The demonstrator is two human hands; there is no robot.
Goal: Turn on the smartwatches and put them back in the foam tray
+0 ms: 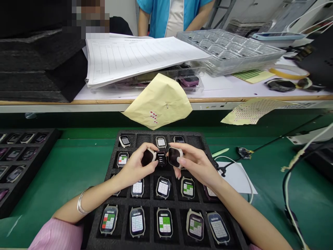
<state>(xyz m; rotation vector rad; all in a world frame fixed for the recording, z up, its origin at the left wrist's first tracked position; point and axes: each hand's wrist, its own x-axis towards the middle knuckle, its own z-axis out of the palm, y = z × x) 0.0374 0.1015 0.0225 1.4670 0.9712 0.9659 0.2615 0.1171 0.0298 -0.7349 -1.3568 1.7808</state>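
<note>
A black foam tray (pixel 145 222) lies in front of me on the green mat, its pockets filled with several smartwatch bodies showing lit screens. My left hand (pixel 136 165) is closed around a watch body with a dark screen (pixel 147 157) above the tray's second row. Beside it, my right hand (pixel 195 163) grips another dark-screened watch body (pixel 173 156). Between the two, a watch with a lit dark display (pixel 161 158) sits in its pocket. A silver bangle (pixel 81 201) circles my left wrist.
A second black tray of watches (pixel 15 156) sits at the left. A yellow envelope (pixel 160 102) hangs off the shelf edge above. Papers (pixel 135 57), clear plastic trays (pixel 229 48) and a standing person in blue (pixel 171 15) are behind. Cables (pixel 288 180) and white paper (pixel 235 177) lie at right.
</note>
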